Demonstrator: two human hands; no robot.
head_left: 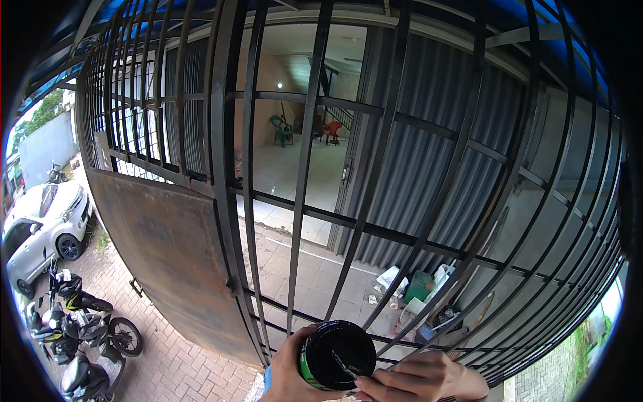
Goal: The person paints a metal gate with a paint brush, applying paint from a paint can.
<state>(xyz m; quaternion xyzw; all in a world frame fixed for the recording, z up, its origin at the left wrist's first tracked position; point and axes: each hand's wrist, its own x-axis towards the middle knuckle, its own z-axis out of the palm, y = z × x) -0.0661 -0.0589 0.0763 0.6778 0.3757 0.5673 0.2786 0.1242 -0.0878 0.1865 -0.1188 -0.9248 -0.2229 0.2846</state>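
At the bottom middle, my left hand (pixel 289 375) is wrapped round the side of a round can of black paint (pixel 328 342) with a green label. The can's open top faces up, and dark glossy paint shows inside. My right hand (pixel 418 376) is closed at the can's right rim, fingers pinched on a slim brush-like tool (pixel 345 365). Its pale, shiny streak reaches over the paint; its working end is dark and hard to make out. Just beyond the can stands a tall gate of black metal bars (pixel 305 174).
Left of the bars is a rusty sheet-metal panel (pixel 157 261). Motorbikes (pixel 84 335) and a white car (pixel 43 218) stand on the paving at left. Behind the bars are a corrugated shutter (pixel 429 181), a heap of bags and buckets (pixel 418 288), and chairs (pixel 333 132) indoors.
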